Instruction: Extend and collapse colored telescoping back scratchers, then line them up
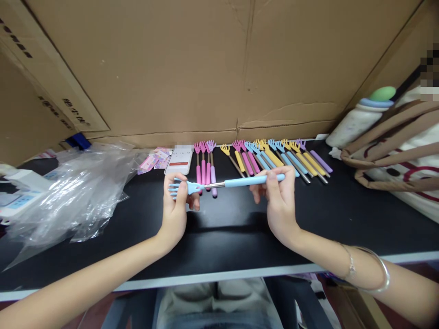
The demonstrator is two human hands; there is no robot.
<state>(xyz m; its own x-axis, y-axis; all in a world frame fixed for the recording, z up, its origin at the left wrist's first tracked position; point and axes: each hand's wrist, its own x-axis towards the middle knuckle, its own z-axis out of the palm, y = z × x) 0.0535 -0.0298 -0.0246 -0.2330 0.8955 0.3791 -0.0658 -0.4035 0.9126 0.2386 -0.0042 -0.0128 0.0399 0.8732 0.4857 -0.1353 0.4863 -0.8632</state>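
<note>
A light blue back scratcher (240, 182) lies level across the middle of the view, held up over the black table by both hands. Closed around its claw-shaped head is my left hand (176, 205), thumb on top. My right hand (279, 201) pinches the blue handle near its far end. Between head and handle a short piece of metal rod shows. Behind my hands, several back scratchers (288, 157) in yellow, pink, blue and purple lie side by side. A smaller group of pink and purple back scratchers (205, 167) lies left of them.
Clear plastic bags (78, 192) are heaped at the left beside a white and blue device (24, 194). A phone (179, 160) and colourful cards (156, 160) lie at the back. Cardboard (171, 68) walls the table. A bottle (360, 116) and a bag (404, 155) stand at the right.
</note>
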